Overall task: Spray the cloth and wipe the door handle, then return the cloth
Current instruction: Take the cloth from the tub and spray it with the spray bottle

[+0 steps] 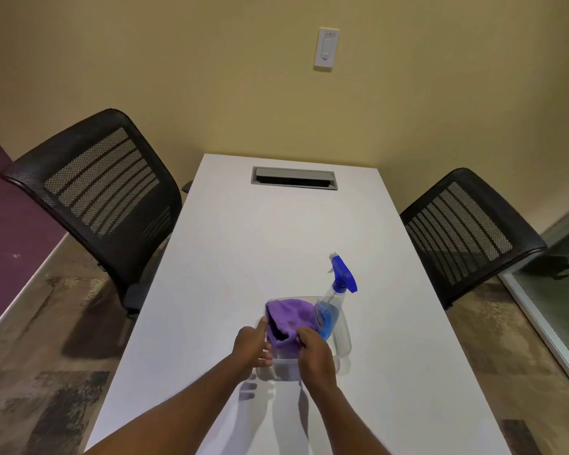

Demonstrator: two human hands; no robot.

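Observation:
A purple cloth [288,318] lies bunched inside a clear plastic bin [341,339] near the front of the white table [260,251]. A spray bottle [334,300] with blue liquid and a blue trigger head leans in the bin's right side. My right hand [314,354] reaches into the bin and pinches the near edge of the cloth. My left hand [252,348] rests against the bin's left wall, fingers curled on its rim. No door handle is in view.
Black mesh chairs stand on both sides of the table, one at the left [102,192] and one at the right [467,231]. A grey cable hatch [293,178] sits at the table's far end. A glass panel [559,290] runs along the right.

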